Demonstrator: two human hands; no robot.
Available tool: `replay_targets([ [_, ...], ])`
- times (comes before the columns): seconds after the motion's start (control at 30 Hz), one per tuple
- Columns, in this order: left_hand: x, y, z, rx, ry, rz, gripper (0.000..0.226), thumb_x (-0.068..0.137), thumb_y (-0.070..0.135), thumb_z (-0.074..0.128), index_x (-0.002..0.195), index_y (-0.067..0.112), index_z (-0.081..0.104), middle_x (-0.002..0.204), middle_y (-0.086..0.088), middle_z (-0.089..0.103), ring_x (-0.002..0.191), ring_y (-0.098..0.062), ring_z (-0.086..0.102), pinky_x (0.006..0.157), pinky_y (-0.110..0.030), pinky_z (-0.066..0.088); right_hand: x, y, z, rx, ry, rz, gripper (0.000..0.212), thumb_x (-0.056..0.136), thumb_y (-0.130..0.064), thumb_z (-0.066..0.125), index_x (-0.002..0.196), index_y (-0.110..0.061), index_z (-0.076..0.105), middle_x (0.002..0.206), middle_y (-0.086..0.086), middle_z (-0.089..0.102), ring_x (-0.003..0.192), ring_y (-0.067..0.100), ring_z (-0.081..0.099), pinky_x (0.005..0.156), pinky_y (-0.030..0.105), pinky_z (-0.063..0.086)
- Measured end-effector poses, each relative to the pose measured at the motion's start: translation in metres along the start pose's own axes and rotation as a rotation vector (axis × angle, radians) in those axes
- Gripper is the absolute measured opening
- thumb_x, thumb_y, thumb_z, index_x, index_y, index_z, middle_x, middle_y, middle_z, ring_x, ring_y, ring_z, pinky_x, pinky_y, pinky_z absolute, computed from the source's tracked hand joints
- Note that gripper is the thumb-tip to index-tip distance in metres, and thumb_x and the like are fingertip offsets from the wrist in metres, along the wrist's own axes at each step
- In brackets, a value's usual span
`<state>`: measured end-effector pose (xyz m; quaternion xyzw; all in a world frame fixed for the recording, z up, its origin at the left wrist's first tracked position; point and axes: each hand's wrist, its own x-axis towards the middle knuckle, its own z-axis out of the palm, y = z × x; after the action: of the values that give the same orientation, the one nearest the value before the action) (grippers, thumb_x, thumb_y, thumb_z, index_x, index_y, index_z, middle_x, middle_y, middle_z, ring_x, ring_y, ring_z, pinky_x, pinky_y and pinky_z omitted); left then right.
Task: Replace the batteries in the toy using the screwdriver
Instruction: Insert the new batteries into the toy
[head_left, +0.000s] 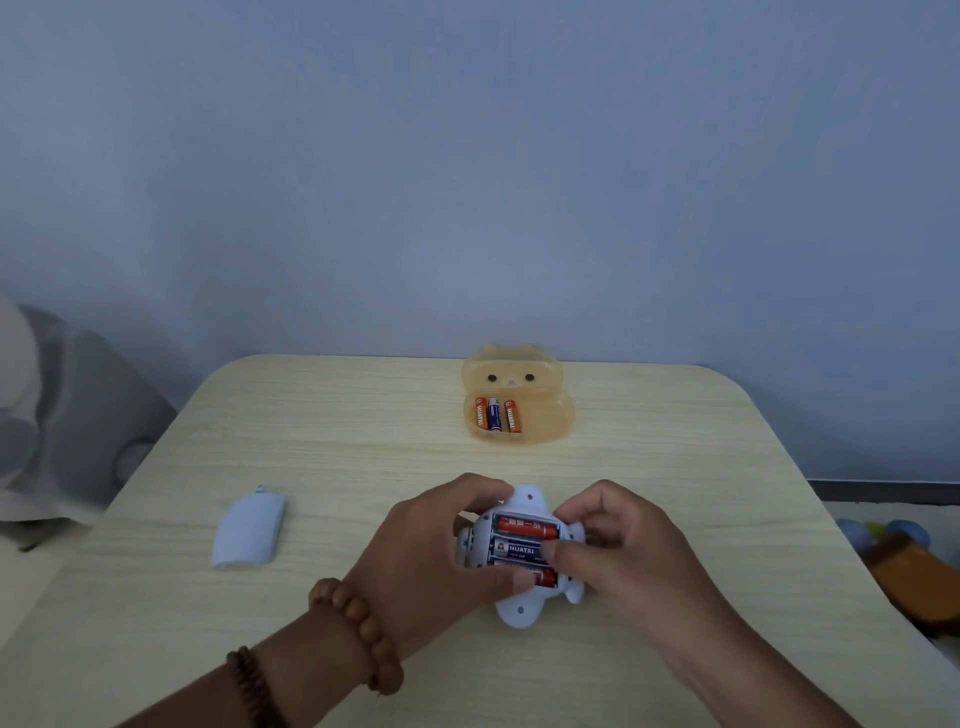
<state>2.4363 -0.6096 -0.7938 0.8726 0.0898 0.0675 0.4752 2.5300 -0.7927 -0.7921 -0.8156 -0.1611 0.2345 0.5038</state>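
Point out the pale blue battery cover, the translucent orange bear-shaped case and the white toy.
Pale blue battery cover (248, 531): head view, middle of its curved top.
Translucent orange bear-shaped case (545, 421): head view, bare tray part.
White toy (521, 613): head view, near tab.

Matt plastic toy (wood-grain table)
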Motion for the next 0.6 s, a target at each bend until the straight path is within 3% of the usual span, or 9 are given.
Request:
replay_targets([
  [0.1,0.003,-0.006,0.000,-0.132,0.004,-0.124,0.044,0.070,0.046,0.080,0.110,0.037,0.063,0.107,0.015,0.068,0.092,-0.005,0.068,0.075,-0.026,0.059,0.002,-0.003,0.001,-0.026,-0.016,0.029,0.016,0.077,-0.018,0.078,0.086,-0.026,0.067,0.080,-0.004,0.078,0.073,0.013,0.075,0.070,0.035,0.059],
  [0.17,0.005,-0.009,0.002,-0.118,0.017,-0.158,0.035,0.074,0.037,0.079,0.106,0.035,0.065,0.104,0.014,0.069,0.090,-0.009,0.069,0.072,-0.031,0.061,0.002,-0.004,0.003,-0.032,-0.024,0.048,0.011,0.079,-0.024,0.076,0.085,-0.027,0.067,0.080,-0.003,0.077,0.074,0.013,0.074,0.072,0.038,0.059],
  [0.27,0.005,-0.010,0.008,-0.089,0.066,-0.187,0.029,0.078,0.023,0.079,0.102,0.031,0.066,0.100,0.012,0.069,0.087,-0.012,0.068,0.062,-0.024,0.060,0.001,-0.007,0.006,-0.047,0.036,0.055,0.010,0.081,-0.033,0.074,0.079,-0.025,0.068,0.078,-0.001,0.076,0.074,0.013,0.073,0.072,0.041,0.058],
  [0.4,0.006,-0.011,0.014,-0.066,0.137,-0.207,0.019,0.079,0.027,0.078,0.094,0.032,0.068,0.094,0.011,0.070,0.085,-0.009,0.068,0.061,-0.018,0.057,-0.001,-0.012,0.009,-0.080,0.076,0.043,0.012,0.083,-0.028,0.074,0.076,-0.022,0.066,0.072,0.002,0.076,0.068,0.020,0.074,0.067,0.046,0.059],
  [0.6,0.004,-0.004,0.020,-0.135,0.221,-0.258,0.011,0.081,0.034,0.075,0.088,0.029,0.069,0.090,0.009,0.070,0.079,-0.006,0.068,0.054,-0.021,0.057,-0.004,-0.011,0.012,-0.060,0.086,0.028,0.011,0.086,-0.029,0.072,0.079,-0.022,0.067,0.074,0.000,0.076,0.066,0.015,0.073,0.058,0.028,0.056],
])
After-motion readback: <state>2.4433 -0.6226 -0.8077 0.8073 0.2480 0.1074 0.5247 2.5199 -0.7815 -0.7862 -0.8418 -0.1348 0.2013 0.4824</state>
